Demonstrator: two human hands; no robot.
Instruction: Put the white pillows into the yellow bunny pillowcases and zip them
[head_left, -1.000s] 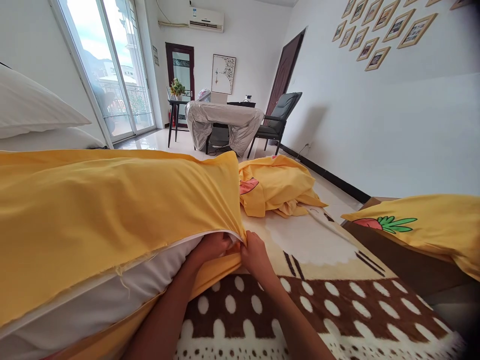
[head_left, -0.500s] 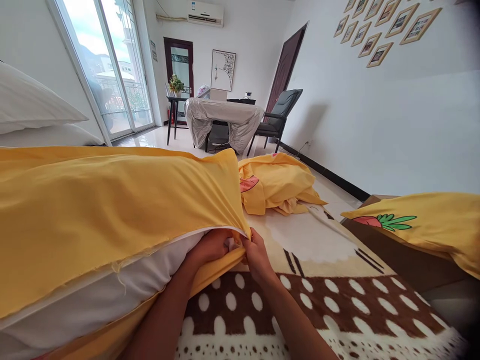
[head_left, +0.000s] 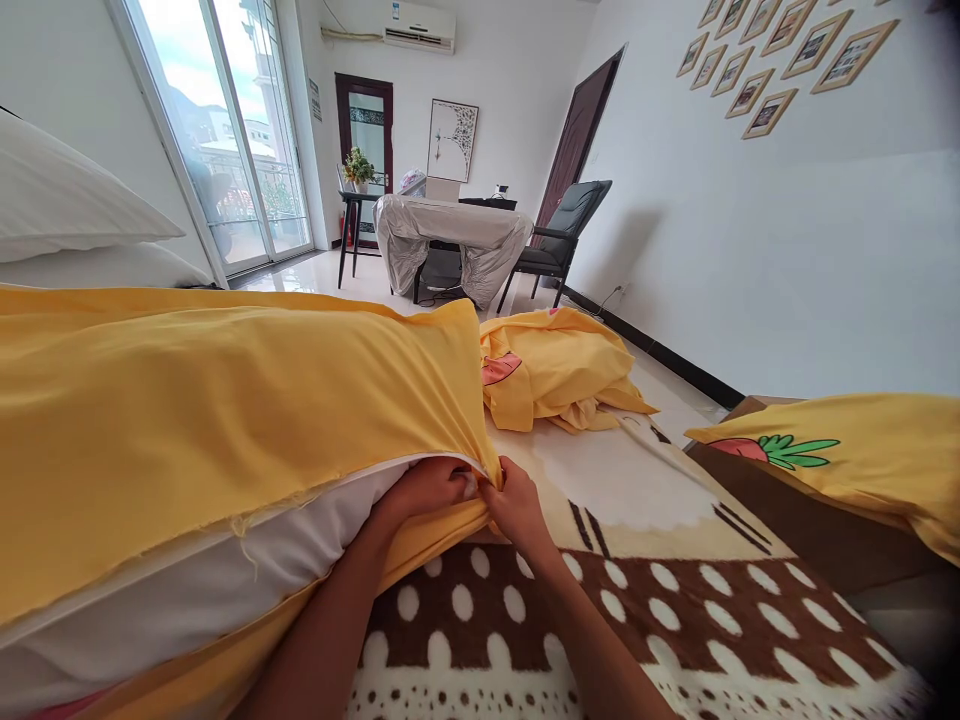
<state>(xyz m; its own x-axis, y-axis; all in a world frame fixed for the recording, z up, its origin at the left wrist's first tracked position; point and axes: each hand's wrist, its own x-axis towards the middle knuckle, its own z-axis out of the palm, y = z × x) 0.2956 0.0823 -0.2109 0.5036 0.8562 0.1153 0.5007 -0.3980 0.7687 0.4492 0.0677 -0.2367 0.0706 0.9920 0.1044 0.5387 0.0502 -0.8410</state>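
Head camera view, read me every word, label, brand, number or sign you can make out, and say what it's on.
No text is readable.
Air conditioner: sticker, too small to read.
Wall sign beside the sliding glass door: too small and blurred.
Yellow fabric cover at the hands: no lettering shows.

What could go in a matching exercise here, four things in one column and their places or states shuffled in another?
1. Bare left hand
2. Bare right hand
3. Yellow fabric with a green-leaved print
4. Crumpled yellow fabric

A. At the picture's right edge
B. Gripping the edge of the large yellow cloth cover
C. On the brown-and-cream patterned blanket's far end
D. Within the cover's opening

Pairs: 1-D; 2-B; 3-A; 4-C
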